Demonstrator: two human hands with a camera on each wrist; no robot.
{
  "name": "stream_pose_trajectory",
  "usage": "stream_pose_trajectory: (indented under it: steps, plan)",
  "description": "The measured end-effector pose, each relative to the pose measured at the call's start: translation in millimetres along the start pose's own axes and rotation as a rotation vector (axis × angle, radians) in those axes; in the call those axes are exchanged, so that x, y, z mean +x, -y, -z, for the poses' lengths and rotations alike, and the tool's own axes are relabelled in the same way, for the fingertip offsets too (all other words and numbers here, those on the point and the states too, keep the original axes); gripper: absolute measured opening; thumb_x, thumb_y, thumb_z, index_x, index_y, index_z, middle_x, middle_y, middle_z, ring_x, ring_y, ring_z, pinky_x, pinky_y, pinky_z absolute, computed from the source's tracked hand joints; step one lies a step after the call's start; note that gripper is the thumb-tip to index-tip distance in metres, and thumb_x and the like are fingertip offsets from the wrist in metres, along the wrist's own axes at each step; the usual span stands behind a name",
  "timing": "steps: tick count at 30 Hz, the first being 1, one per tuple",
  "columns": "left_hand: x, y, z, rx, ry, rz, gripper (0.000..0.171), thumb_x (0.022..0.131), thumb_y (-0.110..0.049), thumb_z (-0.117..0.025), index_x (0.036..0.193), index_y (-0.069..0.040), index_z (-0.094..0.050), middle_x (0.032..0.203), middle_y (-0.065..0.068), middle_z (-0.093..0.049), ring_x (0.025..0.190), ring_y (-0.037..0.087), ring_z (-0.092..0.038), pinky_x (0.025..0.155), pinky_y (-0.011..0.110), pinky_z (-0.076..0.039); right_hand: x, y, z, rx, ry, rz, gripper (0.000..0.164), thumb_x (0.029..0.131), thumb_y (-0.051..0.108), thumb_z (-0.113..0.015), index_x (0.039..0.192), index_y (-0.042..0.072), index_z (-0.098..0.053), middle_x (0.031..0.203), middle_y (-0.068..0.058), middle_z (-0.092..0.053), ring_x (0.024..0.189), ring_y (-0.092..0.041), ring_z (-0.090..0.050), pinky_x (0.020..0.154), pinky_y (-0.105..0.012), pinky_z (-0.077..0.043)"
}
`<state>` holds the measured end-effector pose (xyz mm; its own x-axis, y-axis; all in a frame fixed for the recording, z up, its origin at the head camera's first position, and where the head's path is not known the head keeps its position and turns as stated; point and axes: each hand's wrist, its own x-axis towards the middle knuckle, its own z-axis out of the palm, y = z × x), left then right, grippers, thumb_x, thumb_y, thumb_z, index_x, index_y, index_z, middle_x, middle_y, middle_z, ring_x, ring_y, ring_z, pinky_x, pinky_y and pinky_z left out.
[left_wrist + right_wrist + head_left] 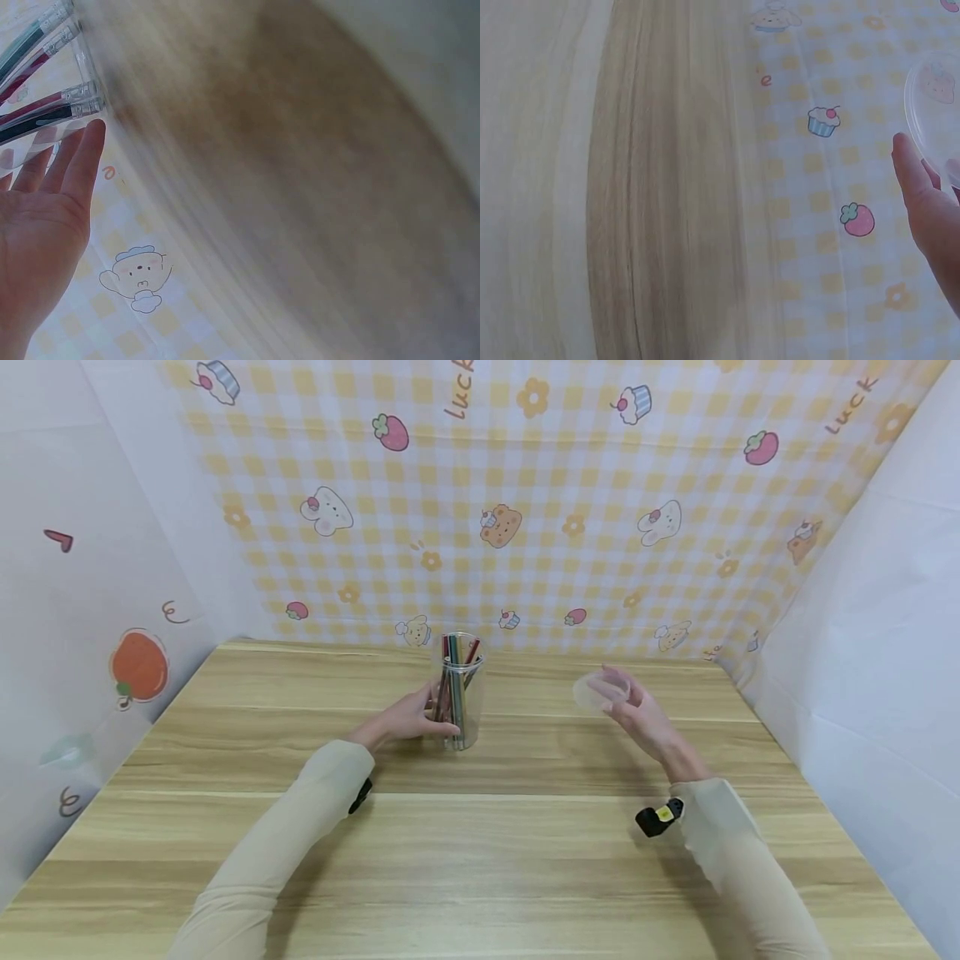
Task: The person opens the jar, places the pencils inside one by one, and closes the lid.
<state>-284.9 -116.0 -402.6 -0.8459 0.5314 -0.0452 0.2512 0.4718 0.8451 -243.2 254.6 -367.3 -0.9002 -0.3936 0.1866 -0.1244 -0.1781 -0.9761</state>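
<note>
Toward the back of the table stands a clear jar (472,714), upright, with several coloured pens (455,693) leaning inside it. My left hand (408,717) grips the jar from its left side, thumb across the front and fingers behind. The left wrist view has the pens' clear ends (79,94) close to the fingertips of the left hand (45,232). Off to the right, a thin translucent round lid (590,692) is held above the table by my right hand (639,710). In the right wrist view the lid (928,112) is cut by the frame's edge.
The wooden table (480,860) runs back to a yellow checked cloth (480,468) with cartoon prints. White sheets hang at the left (45,610) and right (885,652). A black wrist camera (656,819) sits below the right sleeve.
</note>
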Motion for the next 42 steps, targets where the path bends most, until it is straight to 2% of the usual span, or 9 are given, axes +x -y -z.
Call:
stream_pose_trajectory:
  steps: [2,4,8,13,19,25,29,34,42]
  plan:
    - [0.2,0.1,0.1,-0.002,-0.001,-0.001,0.102,0.068,-0.037,-0.075,0.142,-0.019,-0.007,0.124,0.015,-0.045,0.115,0.027,-0.039,0.098,0.043,-0.026,1.6,1.2,-2.5,0.048,-0.009,0.005,0.064,0.08,-0.008,-0.042,0.137,0.004,-0.018,0.133,-0.017,-0.015,0.124,-0.031,-0.022,0.098,-0.028,-0.03]
    - [0.5,0.5,0.2,-0.007,0.0,-0.008,0.102,0.068,-0.037,-0.075,0.142,-0.02,-0.007,0.124,0.015,-0.045,0.115,0.027,-0.039,0.098,0.044,-0.026,4.6,2.4,-5.7,0.012,-0.034,0.006,0.068,0.077,-0.01,-0.042,0.138,0.003,-0.014,0.132,-0.017,-0.015,0.119,-0.029,-0.031,0.095,-0.027,-0.033]
    - [0.6,1.0,0.2,-0.012,0.003,-0.023,0.103,0.068,-0.036,-0.075,0.142,-0.021,-0.006,0.123,0.015,-0.046,0.115,0.028,-0.039,0.098,0.045,-0.025,12.8,5.2,-15.0,-0.152,-0.094,-0.016,0.072,0.075,-0.012,-0.046,0.137,0.007,-0.014,0.132,-0.016,-0.019,0.103,-0.022,-0.048,0.081,-0.023,-0.044]
    - [0.9,0.9,0.1,-0.012,0.005,-0.023,0.103,0.068,-0.036,-0.075,0.142,-0.021,-0.006,0.123,0.015,-0.046,0.115,0.027,-0.039,0.099,0.044,-0.025,22.6,16.4,-31.6,-0.345,-0.084,-0.022,0.071,0.076,-0.004,-0.056,0.136,0.009,-0.019,0.13,-0.016,-0.025,0.104,-0.028,-0.045,0.079,-0.03,-0.046]
    - [2.1,1.4,0.1,-0.005,0.006,-0.026,0.102,0.069,-0.035,-0.075,0.142,-0.019,-0.006,0.123,0.015,-0.046,0.115,0.027,-0.039,0.098,0.043,-0.027,34.0,45.0,-59.5,-0.607,-0.005,0.062,0.072,0.076,0.001,-0.062,0.138,0.006,-0.025,0.126,-0.019,-0.032,0.108,-0.036,-0.036,0.09,-0.047,-0.034]
    - [1.7,0.7,-0.1,-0.003,0.0,-0.021,0.102,0.069,-0.034,-0.075,0.143,-0.02,-0.006,0.124,0.014,-0.045,0.116,0.027,-0.039,0.099,0.043,-0.026,50.6,73.1,-89.4,-0.781,0.105,0.142,0.072,0.073,-0.001,-0.065,0.134,-0.003,-0.028,0.13,-0.022,-0.031,0.117,-0.035,-0.031,0.096,-0.047,-0.029]
    - [1.0,1.1,0.0,0.002,-0.001,-0.018,0.103,0.069,-0.035,-0.075,0.143,-0.02,-0.005,0.123,0.014,-0.046,0.116,0.026,-0.039,0.099,0.043,-0.025,71.0,73.5,-93.4,-0.857,0.188,0.142,0.073,0.074,0.006,-0.067,0.137,0.005,-0.029,0.134,-0.015,-0.031,0.118,-0.029,-0.032,0.097,-0.044,-0.028]
    - [0.3,1.1,0.4,0.012,0.001,-0.019,0.104,0.068,-0.038,-0.074,0.143,-0.02,-0.005,0.119,0.013,-0.048,0.114,0.027,-0.04,0.099,0.044,-0.025,92.8,70.1,-101.6,-0.949,0.233,0.151,0.073,0.073,0.02,-0.068,0.137,0.016,-0.033,0.135,-0.006,-0.033,0.115,-0.026,-0.037,0.093,-0.044,-0.033]
    - [2.0,2.2,0.1,-0.002,0.0,-0.04,0.1,0.069,-0.034,-0.075,0.142,-0.019,-0.008,0.12,0.013,-0.048,0.112,0.026,-0.041,0.098,0.043,-0.027,110.6,70.4,-131.2,-1.006,0.32,0.194,0.073,0.072,0.021,-0.067,0.136,0.014,-0.034,0.137,-0.004,-0.031,0.117,-0.021,-0.036,0.092,-0.042,-0.034]
